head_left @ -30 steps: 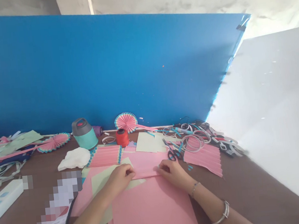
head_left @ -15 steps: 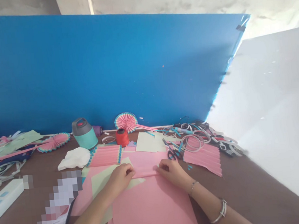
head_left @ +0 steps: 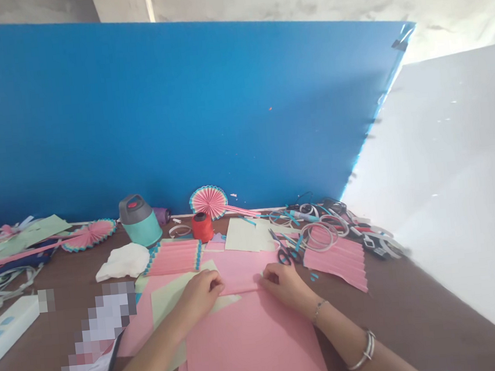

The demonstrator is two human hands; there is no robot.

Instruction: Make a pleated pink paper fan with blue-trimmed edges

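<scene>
A sheet of pink paper [head_left: 240,282] with a narrow fold along its near edge lies between my hands. My left hand [head_left: 205,288] pinches the left end of that fold, fingers curled and closed. At the right end, my right hand [head_left: 278,279] grips the fold the same way; a chain and a bangle are on that arm. Larger pink sheets [head_left: 252,348] lie flat below, partly under my forearms. Pale green paper [head_left: 166,301] shows beneath my left hand. Black-handled scissors [head_left: 284,256] rest just beyond my right hand.
A pleated pink strip with blue edges [head_left: 173,258], a red thread spool [head_left: 202,228] and a teal container [head_left: 141,222] stand or lie farther back. A pleated pink sheet [head_left: 338,261] and coiled cables [head_left: 322,233] are at right. A phone [head_left: 96,346] lies at left. A blue partition [head_left: 222,106] closes the back.
</scene>
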